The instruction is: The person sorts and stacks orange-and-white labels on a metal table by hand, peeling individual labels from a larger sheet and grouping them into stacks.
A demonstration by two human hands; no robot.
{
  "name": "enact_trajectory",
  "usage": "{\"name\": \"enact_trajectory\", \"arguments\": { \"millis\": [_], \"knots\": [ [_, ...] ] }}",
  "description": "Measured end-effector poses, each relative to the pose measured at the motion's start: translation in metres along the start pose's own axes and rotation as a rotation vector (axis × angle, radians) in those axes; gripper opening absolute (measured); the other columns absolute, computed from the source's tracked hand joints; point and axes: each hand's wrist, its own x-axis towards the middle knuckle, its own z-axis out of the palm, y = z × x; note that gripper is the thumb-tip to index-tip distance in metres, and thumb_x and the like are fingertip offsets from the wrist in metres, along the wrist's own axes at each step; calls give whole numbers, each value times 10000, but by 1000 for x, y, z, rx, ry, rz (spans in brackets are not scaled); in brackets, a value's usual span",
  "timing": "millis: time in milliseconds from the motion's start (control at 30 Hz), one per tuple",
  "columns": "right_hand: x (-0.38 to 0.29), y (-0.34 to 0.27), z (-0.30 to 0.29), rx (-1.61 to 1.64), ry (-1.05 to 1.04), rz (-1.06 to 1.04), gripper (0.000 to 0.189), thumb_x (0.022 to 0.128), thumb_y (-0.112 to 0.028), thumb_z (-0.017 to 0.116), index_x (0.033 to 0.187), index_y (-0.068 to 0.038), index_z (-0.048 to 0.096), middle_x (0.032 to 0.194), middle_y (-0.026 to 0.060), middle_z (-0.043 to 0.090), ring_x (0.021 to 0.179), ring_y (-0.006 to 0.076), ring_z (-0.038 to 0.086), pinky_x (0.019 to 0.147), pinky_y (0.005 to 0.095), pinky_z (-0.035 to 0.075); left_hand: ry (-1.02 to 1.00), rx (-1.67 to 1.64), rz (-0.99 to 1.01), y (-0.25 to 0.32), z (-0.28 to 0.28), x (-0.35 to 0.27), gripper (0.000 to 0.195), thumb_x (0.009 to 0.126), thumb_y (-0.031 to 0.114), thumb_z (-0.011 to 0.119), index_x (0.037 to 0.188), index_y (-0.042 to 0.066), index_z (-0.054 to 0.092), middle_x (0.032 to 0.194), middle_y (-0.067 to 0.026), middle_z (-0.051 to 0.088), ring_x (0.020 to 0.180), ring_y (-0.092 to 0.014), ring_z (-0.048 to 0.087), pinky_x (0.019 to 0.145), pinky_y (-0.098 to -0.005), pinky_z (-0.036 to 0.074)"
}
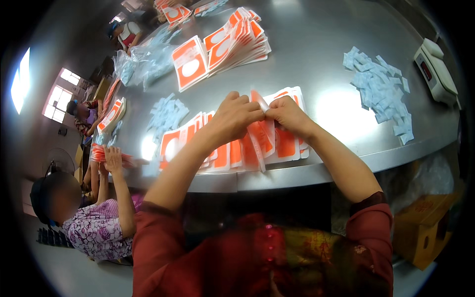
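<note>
Both hands meet at the top edge of one orange-and-white plastic pouch [262, 139] near the table's front edge. My left hand [239, 113] pinches the pouch's upper edge from the left. Opposite it, my right hand [289, 114] grips the same edge with thumb and curled fingers. The pouch stands tilted up, its lower end near the other pouches. Under and beside it lies an overlapping row of flat orange pouches [285, 144], fanned to the left beneath my left forearm. Whether anything is inside the held pouch is hidden.
Small pale-blue packets [378, 89] lie heaped at right, near a white digital scale [434, 70]. Another packet pile [169, 111] is at left. Stacked pouches [237, 42] and a clear plastic bag [148, 63] lie farther back. A co-worker [100, 222] handles pouches at left. The steel table [311, 41] has a rounded front edge.
</note>
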Motion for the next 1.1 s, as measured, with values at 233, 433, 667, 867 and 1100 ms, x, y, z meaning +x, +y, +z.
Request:
{"name": "enact_trajectory", "arguments": {
  "millis": [233,433,667,867,1100],
  "knots": [
    [5,-17,-10,-768,282,-75,163,674,-99,589,544,-3,569,501,41,519,497,97,500,467,258,395,-225,123,-3,-14,-21,-15,148,554,-10,660,648,100,631,745,0,510,838,-195,505,761,-328,368],
    [9,-6,-26,-591,182,-59,215,605,-260,616,615,-49,657,583,127,618,556,261,606,536,367,471,11,-136,111,-9,-22,-16,205,576,195,766,641,81,609,792,0,566,830,-214,494,772,-351,367],
    [-9,-30,-30,-303,267,-20,237,761,-217,673,667,-6,621,593,52,591,512,94,528,477,253,437,50,-213,33,-18,8,-2,331,514,302,800,629,85,579,684,-38,529,791,-255,475,727,-368,369],
    [-45,-7,-169,-1391,1030,172,291,794,-291,588,693,-20,622,713,163,637,675,303,633,614,415,485,201,-250,-1,-10,26,-7,345,448,226,829,607,76,562,663,-41,506,774,-255,475,707,-362,373],
    [-56,44,-227,-1422,899,409,369,682,-252,653,991,-52,626,934,181,653,908,360,619,770,450,484,224,-343,-1,-13,33,-10,335,480,220,818,591,84,532,677,-44,517,785,-255,481,733,-359,381]
  ]
}}
